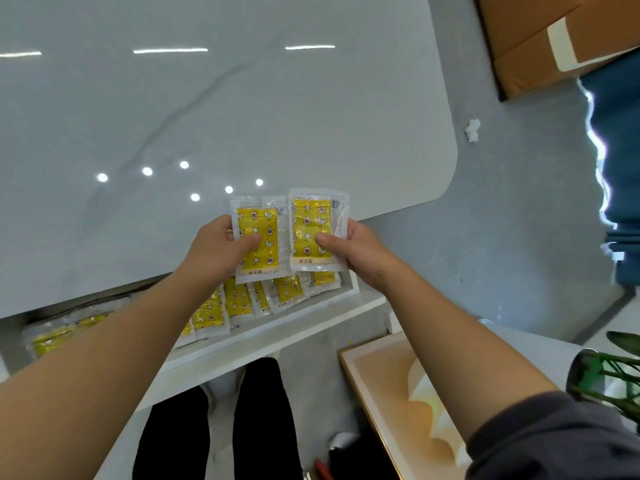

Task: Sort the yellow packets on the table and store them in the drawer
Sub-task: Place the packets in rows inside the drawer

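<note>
My left hand (pixel 221 247) grips a small stack of yellow packets (pixel 258 233) with star and moon prints, thumb across the top one. My right hand (pixel 356 251) holds another yellow packet (pixel 311 220) beside it, thumb pressed on its front. Both are held above the near edge of the glossy grey table (pixel 207 116). Below them the white drawer (pixel 277 327) stands pulled out, with several yellow packets (pixel 239 299) standing in a row inside; my left forearm hides part of that row.
A cardboard box (pixel 540 39) lies on the floor at the top right, with a white scrap (pixel 473 130) near the table's rounded corner. A pale wooden stand (pixel 391 393) and a green plant (pixel 616 372) are at my right. My legs show under the drawer.
</note>
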### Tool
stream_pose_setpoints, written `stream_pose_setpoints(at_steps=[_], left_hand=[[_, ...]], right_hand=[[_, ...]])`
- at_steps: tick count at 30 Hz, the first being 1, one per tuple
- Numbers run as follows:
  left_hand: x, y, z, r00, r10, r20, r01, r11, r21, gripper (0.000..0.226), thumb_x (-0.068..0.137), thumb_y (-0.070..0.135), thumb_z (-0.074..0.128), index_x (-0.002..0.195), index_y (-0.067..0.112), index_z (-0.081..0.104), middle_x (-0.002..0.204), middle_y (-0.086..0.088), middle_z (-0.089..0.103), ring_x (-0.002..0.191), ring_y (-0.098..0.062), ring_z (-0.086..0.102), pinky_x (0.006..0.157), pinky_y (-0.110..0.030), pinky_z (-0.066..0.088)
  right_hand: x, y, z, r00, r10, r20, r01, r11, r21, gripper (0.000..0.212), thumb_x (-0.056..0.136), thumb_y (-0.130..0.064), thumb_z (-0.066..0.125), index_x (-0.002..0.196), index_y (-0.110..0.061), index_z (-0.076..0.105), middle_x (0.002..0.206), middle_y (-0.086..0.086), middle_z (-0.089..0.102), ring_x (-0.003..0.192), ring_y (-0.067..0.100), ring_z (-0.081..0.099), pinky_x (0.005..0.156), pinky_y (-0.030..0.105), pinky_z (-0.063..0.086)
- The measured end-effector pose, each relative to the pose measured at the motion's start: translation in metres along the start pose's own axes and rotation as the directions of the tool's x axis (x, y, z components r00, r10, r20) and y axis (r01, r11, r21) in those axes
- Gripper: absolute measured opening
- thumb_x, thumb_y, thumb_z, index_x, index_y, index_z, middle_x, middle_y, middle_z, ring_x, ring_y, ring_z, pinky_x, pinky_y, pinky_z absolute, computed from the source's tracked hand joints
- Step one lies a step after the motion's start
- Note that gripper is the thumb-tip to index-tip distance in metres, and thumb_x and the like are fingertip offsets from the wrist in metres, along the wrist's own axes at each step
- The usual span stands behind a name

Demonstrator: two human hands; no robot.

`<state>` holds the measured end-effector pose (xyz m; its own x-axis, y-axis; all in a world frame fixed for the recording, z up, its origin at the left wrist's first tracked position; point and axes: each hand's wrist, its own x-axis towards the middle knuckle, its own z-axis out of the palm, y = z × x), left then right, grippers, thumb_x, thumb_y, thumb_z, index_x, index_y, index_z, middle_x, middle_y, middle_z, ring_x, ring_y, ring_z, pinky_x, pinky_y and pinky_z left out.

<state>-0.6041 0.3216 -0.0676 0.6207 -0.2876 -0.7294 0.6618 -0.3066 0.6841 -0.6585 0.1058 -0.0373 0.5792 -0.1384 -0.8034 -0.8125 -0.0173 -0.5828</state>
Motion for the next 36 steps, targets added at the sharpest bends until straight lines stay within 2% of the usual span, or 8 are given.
stream_pose_setpoints(at_steps=[7, 12, 17, 20, 23, 26, 30, 36], left_hand=[[0.0, -0.011, -0.003, 0.999, -0.036, 0.021, 0.035, 0.999, 0.005, 0.014, 0.093, 0.025, 0.059, 0.107, 0.024, 0.061, 0.101, 0.001, 0.07, 0.091, -0.02, 0.068, 0.086, -0.041, 0.054], [-0.009, -0.035, -0.018, 0.992, -0.106, 0.067, 0.105, 0.994, 0.014, 0.014, 0.095, 0.024, 0.055, 0.107, 0.021, 0.062, 0.102, -0.003, 0.071, 0.091, -0.022, 0.069, 0.089, -0.046, 0.054], [-0.025, -0.089, -0.064, 0.977, -0.211, -0.011, 0.212, 0.976, 0.055, 0.012, 0.095, 0.019, 0.057, 0.093, 0.026, 0.066, 0.101, -0.004, 0.071, 0.096, -0.023, 0.067, 0.091, -0.046, 0.052], [-0.031, -0.127, -0.095, 0.963, -0.265, -0.042, 0.268, 0.954, 0.136, 0.013, 0.095, 0.017, 0.057, 0.103, 0.019, 0.067, 0.105, -0.007, 0.07, 0.098, -0.025, 0.065, 0.092, -0.043, 0.05], [-0.031, -0.16, -0.123, 0.936, -0.318, -0.151, 0.342, 0.924, 0.172, 0.018, 0.095, 0.018, 0.056, 0.11, 0.012, 0.064, 0.108, -0.011, 0.068, 0.096, -0.028, 0.063, 0.09, -0.042, 0.049], [-0.027, -0.188, -0.142, 0.882, -0.374, -0.286, 0.437, 0.877, 0.199, 0.025, 0.096, 0.018, 0.053, 0.117, 0.004, 0.059, 0.109, -0.014, 0.063, 0.096, -0.033, 0.058, 0.086, -0.04, 0.046], [-0.026, -0.209, -0.159, 0.802, -0.413, -0.431, 0.546, 0.8, 0.25, 0.016, 0.095, 0.008, 0.047, 0.109, 0.0, 0.048, 0.105, -0.027, 0.057, 0.094, -0.042, 0.055, 0.079, -0.043, 0.044], [-0.027, -0.227, -0.169, 0.695, -0.418, -0.585, 0.642, 0.728, 0.242, 0.041, 0.092, 0.0, 0.045, 0.13, -0.009, 0.033, 0.126, -0.035, 0.049, 0.115, -0.051, 0.048, 0.094, -0.051, 0.04]], right_hand=[[0.011, -0.003, 0.005, 0.999, 0.022, 0.04, -0.02, 0.998, -0.054, 0.019, 0.09, -0.018, 0.064, 0.109, -0.02, 0.063, 0.117, 0.009, 0.069, 0.107, 0.026, 0.066, 0.095, 0.047, 0.052], [0.017, 0.012, 0.019, 0.994, 0.083, 0.074, -0.078, 0.994, -0.075, 0.022, 0.09, -0.015, 0.064, 0.112, -0.014, 0.062, 0.117, 0.014, 0.068, 0.109, 0.031, 0.065, 0.097, 0.051, 0.05], [0.025, 0.045, 0.054, 0.972, 0.196, 0.128, -0.175, 0.972, -0.157, 0.019, 0.091, -0.019, 0.063, 0.109, -0.017, 0.066, 0.113, 0.01, 0.07, 0.106, 0.027, 0.066, 0.098, 0.048, 0.049], [0.033, 0.065, 0.083, 0.962, 0.238, 0.133, -0.199, 0.946, -0.255, 0.012, 0.089, -0.024, 0.066, 0.1, -0.021, 0.068, 0.104, 0.005, 0.071, 0.102, 0.023, 0.066, 0.098, 0.044, 0.049], [0.039, 0.078, 0.114, 0.948, 0.281, 0.147, -0.22, 0.916, -0.334, 0.013, 0.089, -0.024, 0.066, 0.101, -0.02, 0.066, 0.096, -0.002, 0.068, 0.094, 0.017, 0.063, 0.087, 0.034, 0.049], [0.048, 0.094, 0.143, 0.93, 0.339, 0.142, -0.26, 0.879, -0.399, 0.02, 0.089, -0.024, 0.066, 0.107, -0.017, 0.065, 0.099, -0.001, 0.066, 0.097, 0.019, 0.062, 0.09, 0.036, 0.048], [0.064, 0.119, 0.17, 0.931, 0.365, -0.011, -0.345, 0.87, -0.352, 0.035, 0.09, -0.017, 0.064, 0.122, -0.005, 0.061, 0.111, 0.008, 0.064, 0.098, 0.024, 0.059, 0.081, 0.031, 0.045], [0.079, 0.135, 0.186, 0.925, 0.338, -0.176, -0.379, 0.867, -0.325, 0.031, 0.09, -0.015, 0.062, 0.119, -0.004, 0.063, 0.116, 0.013, 0.066, 0.093, 0.023, 0.057, 0.077, 0.028, 0.043]])
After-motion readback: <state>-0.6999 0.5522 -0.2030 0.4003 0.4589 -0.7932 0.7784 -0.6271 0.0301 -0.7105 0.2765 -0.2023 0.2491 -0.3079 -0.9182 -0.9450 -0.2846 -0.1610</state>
